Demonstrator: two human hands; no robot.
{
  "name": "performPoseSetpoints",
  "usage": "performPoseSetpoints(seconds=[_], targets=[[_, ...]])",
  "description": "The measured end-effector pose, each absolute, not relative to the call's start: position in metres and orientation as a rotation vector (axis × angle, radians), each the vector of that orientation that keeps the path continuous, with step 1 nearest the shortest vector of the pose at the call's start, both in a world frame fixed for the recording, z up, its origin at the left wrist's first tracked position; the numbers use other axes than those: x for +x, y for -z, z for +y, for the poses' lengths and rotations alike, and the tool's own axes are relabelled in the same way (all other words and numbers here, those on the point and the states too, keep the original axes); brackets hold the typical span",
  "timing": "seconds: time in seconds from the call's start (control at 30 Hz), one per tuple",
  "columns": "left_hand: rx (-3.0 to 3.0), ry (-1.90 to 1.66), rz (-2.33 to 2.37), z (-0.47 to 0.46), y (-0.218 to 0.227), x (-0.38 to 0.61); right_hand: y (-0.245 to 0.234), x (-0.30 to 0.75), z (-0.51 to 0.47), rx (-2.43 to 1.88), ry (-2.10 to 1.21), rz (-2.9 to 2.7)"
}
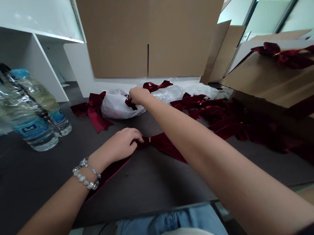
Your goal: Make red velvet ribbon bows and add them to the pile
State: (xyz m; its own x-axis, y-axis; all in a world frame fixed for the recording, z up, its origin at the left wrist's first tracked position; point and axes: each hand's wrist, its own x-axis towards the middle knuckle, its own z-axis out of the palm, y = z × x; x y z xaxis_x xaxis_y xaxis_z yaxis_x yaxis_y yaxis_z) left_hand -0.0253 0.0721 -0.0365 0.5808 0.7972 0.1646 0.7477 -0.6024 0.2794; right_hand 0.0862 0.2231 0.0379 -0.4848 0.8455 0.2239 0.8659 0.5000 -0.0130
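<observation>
While the left hand (119,145) rests on a burgundy velvet ribbon (161,144) lying flat on the dark desk (28,197), its fingers (136,135) curl narrowly over the ribbon's gathered middle, where a small gold fleck shows. Farther off, the right hand (139,95) reaches a white plastic-wrapped bundle (118,106) near the desk's far edge, its fingers (133,93) bunched at a dark red tie (130,104) on the bundle; whether they grip it, I cannot tell. A loose pile of red velvet bows (213,111) lies to the right, beside a cardboard box (284,79) topped with a matching bow (285,55). Two water bottles (19,113) stand at left, and a pearl bracelet (85,174) circles the left wrist.
</observation>
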Motion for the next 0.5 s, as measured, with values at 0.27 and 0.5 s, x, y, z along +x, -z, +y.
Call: performPoseSetpoints(seconds=[0.27,0.5], targets=[[2.608,-0.454,1.289,0.076,0.043,-0.024,-0.059,0.110,0.219,-1.469,-0.114,-2.598],[2.496,-0.605,1.313,0.074,0.041,-0.020,-0.062,0.109,0.219,-1.312,0.090,-2.054]])
